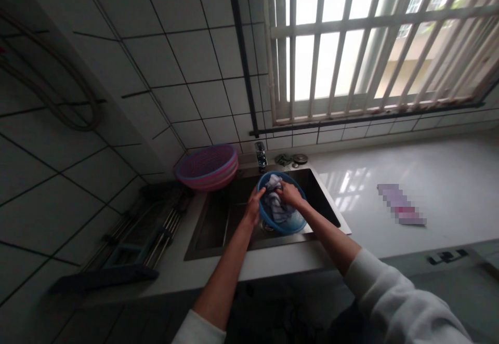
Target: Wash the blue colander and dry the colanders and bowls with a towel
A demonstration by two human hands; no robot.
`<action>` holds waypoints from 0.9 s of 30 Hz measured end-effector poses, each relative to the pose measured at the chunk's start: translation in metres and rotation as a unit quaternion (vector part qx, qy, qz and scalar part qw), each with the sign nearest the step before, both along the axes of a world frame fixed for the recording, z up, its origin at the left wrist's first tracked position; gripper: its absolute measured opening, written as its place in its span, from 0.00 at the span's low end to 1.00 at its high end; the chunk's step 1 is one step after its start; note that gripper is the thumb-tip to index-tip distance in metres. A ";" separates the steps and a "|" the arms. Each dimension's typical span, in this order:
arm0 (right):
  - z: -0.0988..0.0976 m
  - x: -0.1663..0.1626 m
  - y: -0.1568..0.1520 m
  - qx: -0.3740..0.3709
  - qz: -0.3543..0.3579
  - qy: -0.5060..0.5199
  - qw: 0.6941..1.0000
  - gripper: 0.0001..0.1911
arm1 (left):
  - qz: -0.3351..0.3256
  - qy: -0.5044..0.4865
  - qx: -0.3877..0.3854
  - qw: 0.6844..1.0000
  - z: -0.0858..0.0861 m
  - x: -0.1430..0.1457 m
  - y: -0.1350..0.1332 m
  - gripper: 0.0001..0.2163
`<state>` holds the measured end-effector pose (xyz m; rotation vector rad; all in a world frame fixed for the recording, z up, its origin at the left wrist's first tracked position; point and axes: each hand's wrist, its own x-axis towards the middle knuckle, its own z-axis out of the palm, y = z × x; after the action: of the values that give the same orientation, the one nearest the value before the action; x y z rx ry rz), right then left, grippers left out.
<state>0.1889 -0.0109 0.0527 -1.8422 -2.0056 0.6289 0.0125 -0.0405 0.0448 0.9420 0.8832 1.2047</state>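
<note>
Both my hands reach into a blue plastic basket that sits over the dark sink. A pale grey-white cloth lies bunched inside the basket. My left hand grips the basket's left rim beside the cloth, fingers curled. My right hand is closed on the top of the cloth. A tap stands just behind the basket.
A stack of pink baskets sits left of the sink. A metal dish rack lies further left. The white counter to the right carries a blurred-out flat item. A barred window is above; small drain parts lie by the wall.
</note>
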 end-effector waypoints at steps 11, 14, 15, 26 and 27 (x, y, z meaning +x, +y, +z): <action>-0.017 -0.038 -0.026 0.033 0.287 -0.122 0.950 0.15 | 0.102 0.045 0.030 0.993 -0.018 -0.022 0.031 0.21; -0.015 -0.023 -0.025 -0.010 0.280 -0.187 0.942 0.14 | 0.098 0.045 0.036 0.993 -0.021 -0.025 0.031 0.24; -0.012 -0.018 -0.023 -0.011 0.255 -0.195 0.947 0.14 | 0.103 0.042 0.034 0.993 -0.021 -0.025 0.031 0.24; 0.005 -0.051 -0.013 0.154 0.200 -0.178 0.951 0.22 | 0.089 -0.038 0.007 0.995 -0.021 -0.022 0.029 0.17; 0.005 -0.053 -0.008 0.159 0.196 -0.194 0.948 0.22 | 0.087 -0.031 0.007 0.996 -0.020 -0.022 0.027 0.17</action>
<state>0.1363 -0.0185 0.0574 -1.4673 -2.5817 0.0156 -0.0100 -0.0134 0.0243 0.8477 0.9229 1.3837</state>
